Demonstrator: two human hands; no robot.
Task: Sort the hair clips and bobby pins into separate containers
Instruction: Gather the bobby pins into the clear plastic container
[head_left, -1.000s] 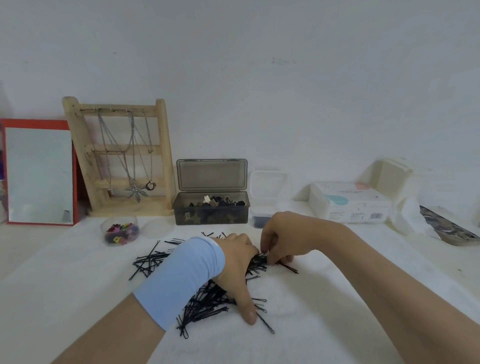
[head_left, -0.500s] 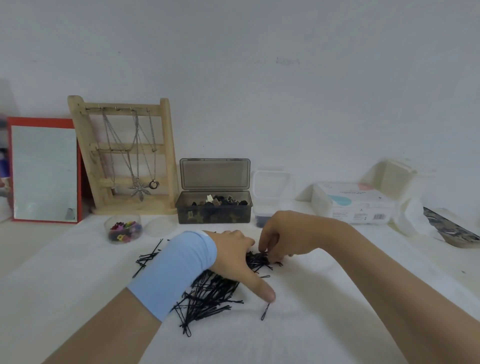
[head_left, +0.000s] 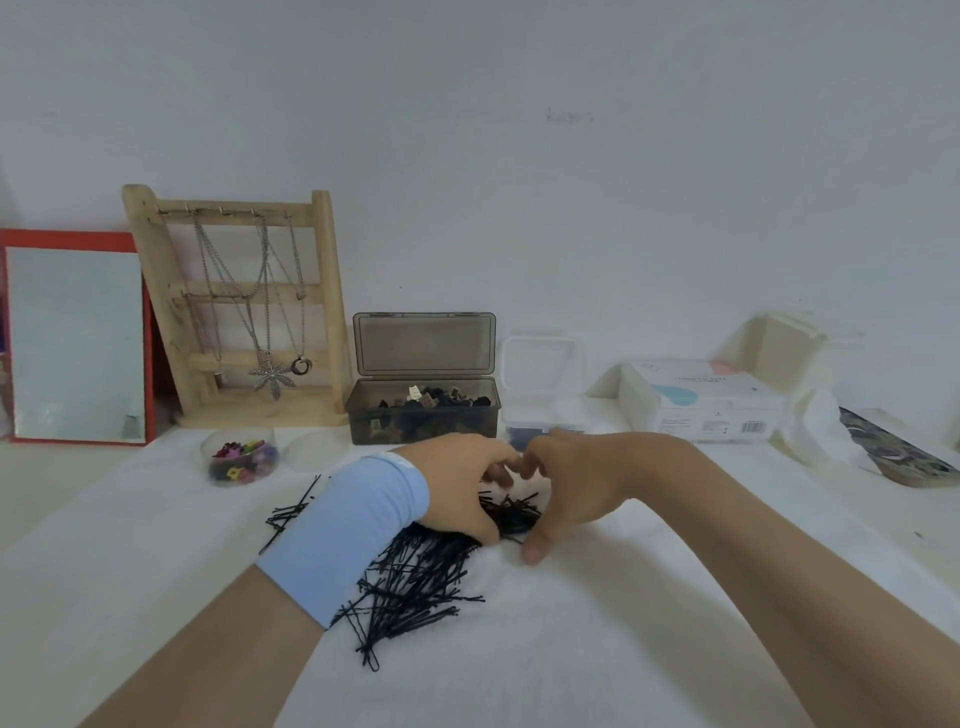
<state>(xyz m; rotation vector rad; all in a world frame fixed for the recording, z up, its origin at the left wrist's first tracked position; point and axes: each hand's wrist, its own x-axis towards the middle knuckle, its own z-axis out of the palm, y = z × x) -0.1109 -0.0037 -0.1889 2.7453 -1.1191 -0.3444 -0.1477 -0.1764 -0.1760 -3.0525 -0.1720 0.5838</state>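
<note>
Gathering step. The left hand (head_left: 457, 488) and right hand (head_left: 576, 483) face each other, fingers and thumbs curled round the far end of the bobby pins (head_left: 415, 577) heaped on the white cloth (head_left: 597, 649); how firm the grip is stays hidden. The likely next move is a joint lift into the clear box (head_left: 540, 415) beside the dark box (head_left: 423, 421).

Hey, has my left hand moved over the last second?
Yes. The left hand has pulled in: its thumb, earlier stretched out toward you, now sits nearer the grey box, close beside the right hand.
</note>
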